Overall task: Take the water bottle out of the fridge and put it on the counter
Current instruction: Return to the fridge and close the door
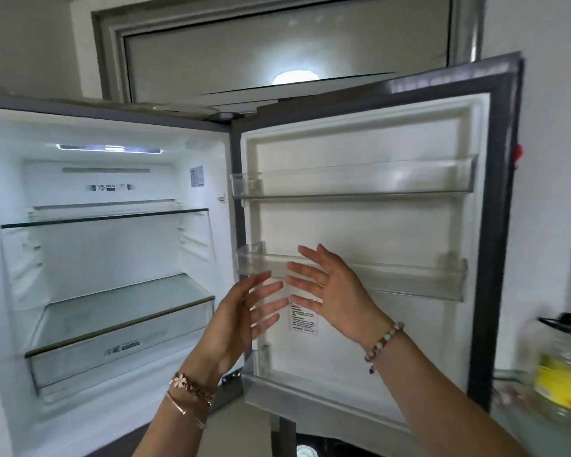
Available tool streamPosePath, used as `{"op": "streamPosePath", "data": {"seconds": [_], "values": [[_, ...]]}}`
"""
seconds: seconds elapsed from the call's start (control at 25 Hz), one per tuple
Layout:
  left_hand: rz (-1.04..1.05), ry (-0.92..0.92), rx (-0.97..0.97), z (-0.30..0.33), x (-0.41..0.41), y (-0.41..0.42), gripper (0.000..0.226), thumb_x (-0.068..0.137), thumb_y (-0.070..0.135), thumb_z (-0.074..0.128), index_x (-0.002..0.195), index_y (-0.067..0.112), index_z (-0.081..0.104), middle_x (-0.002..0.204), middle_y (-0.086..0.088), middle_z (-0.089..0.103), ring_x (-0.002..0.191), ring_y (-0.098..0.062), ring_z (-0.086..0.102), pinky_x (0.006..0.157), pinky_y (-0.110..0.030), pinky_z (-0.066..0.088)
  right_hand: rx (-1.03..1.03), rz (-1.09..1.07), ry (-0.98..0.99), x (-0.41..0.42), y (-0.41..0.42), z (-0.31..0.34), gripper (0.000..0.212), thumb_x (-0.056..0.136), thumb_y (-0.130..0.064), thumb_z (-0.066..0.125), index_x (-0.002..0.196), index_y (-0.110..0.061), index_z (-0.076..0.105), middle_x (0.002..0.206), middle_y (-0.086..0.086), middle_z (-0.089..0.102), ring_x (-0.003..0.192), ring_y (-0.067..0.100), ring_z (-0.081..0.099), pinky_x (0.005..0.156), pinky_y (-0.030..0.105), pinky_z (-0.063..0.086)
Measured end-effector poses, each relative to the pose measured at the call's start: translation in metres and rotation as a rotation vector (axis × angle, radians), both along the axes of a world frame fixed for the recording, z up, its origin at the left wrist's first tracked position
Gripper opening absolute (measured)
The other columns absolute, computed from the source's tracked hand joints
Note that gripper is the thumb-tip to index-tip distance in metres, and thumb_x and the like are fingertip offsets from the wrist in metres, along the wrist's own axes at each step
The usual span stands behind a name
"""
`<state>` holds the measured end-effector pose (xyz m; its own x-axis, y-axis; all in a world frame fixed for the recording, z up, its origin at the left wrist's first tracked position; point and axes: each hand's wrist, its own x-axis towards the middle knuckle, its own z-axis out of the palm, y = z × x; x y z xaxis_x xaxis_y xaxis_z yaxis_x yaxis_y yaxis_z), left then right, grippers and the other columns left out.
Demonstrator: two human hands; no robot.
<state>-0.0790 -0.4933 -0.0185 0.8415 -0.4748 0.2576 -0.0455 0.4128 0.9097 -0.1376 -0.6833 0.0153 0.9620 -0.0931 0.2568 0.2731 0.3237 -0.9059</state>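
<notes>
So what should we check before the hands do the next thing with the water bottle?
1. Fridge door open: ok.
2. Left hand empty: ok, fingers spread.
3. Right hand empty: ok, fingers spread.
4. Water bottle found in the fridge: not ok, the glass shelves and door racks show none.
5. Bottle already out: cannot tell; a blurred clear bottle with a yellow label stands on the counter at right.
</notes>
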Motion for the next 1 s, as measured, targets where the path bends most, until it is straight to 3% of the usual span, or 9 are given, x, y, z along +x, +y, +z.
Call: {"op": "streamPosePath", "data": {"seconds": [0.12, 0.28, 0.44, 0.56, 0.68, 0.76, 1.0], "values": [[-0.147, 0.057, 0.089, -0.024, -0.006, -0.067, 0.035, 0.094, 0.038, 0.056, 0.121, 0.021, 0.069, 0.122, -0.005, 0.074, 0.111, -0.031, 0.069, 0.102, -0.044, 0.047, -0.063, -0.215, -0.118, -0.049, -0.054, 0.020, 0.037, 0.079, -0.049, 0.070, 0.107, -0.027, 0.078, 0.116, 0.007, 0.076, 0.108, 0.026, 0.071, 0.096, 0.045, 0.054], [-0.271, -0.006, 0.252, -0.053, -0.039, -0.150, 0.029, 0.092, 0.032, 0.062, 0.119, 0.023, 0.070, 0.117, 0.000, 0.076, 0.106, -0.023, 0.072, 0.099, -0.040, 0.050, -0.022, -0.659, -0.359, -0.119, -0.137, 0.050, 0.021, 0.083, -0.032, 0.072, 0.096, -0.017, 0.079, 0.097, 0.009, 0.079, 0.092, 0.025, 0.074, 0.080, 0.037, 0.061], [-0.190, -0.116, 0.377, -0.067, -0.088, -0.224, 0.023, 0.093, 0.029, 0.064, 0.116, 0.024, 0.067, 0.112, 0.002, 0.073, 0.102, -0.015, 0.070, 0.088, -0.027, 0.051, -0.064, -0.988, -0.306, -0.141, -0.206, 0.050, 0.010, 0.092, -0.025, 0.066, 0.094, -0.022, 0.075, 0.100, 0.000, 0.075, 0.100, 0.016, 0.069, 0.090, 0.029, 0.054], [-0.053, -0.187, 0.408, -0.066, -0.111, -0.267, 0.033, 0.091, 0.028, 0.068, 0.123, 0.018, 0.061, 0.117, 0.001, 0.068, 0.108, -0.015, 0.064, 0.089, -0.027, 0.052, -0.180, -0.985, -0.152, -0.122, -0.233, 0.036, 0.005, 0.094, -0.029, 0.063, 0.097, -0.032, 0.066, 0.099, -0.016, 0.064, 0.095, 0.000, 0.062, 0.075, 0.012, 0.046], [0.069, -0.183, 0.397, -0.064, -0.122, -0.295, 0.042, 0.090, 0.030, 0.070, 0.127, 0.015, 0.058, 0.119, -0.002, 0.068, 0.107, -0.018, 0.064, 0.098, -0.038, 0.053, -0.224, -0.843, -0.008, -0.102, -0.257, 0.019, 0.024, 0.095, -0.039, 0.060, 0.116, -0.030, 0.055, 0.118, -0.011, 0.057, 0.112, 0.011, 0.051, 0.091, 0.025, 0.038], [0.116, -0.169, 0.396, -0.063, -0.123, -0.300, 0.043, 0.089, 0.030, 0.071, 0.127, 0.015, 0.059, 0.118, -0.002, 0.069, 0.107, -0.018, 0.065, 0.097, -0.038, 0.053, -0.229, -0.778, 0.022, -0.092, -0.264, 0.012, 0.028, 0.096, -0.041, 0.058, 0.121, -0.030, 0.052, 0.129, -0.004, 0.055, 0.118, 0.016, 0.050, 0.097, 0.031, 0.040], [0.205, -0.202, 0.410, -0.061, -0.145, -0.288, 0.037, 0.085, 0.033, 0.075, 0.115, 0.019, 0.058, 0.112, -0.001, 0.070, 0.102, -0.018, 0.067, 0.092, -0.036, 0.055, -0.193, -0.763, -0.046, -0.094, -0.248, -0.005, 0.046, 0.089, -0.050, 0.065, 0.126, -0.026, 0.050, 0.107, -0.021, 0.055, 0.099, -0.001, 0.053, 0.098, 0.031, 0.042]]}}
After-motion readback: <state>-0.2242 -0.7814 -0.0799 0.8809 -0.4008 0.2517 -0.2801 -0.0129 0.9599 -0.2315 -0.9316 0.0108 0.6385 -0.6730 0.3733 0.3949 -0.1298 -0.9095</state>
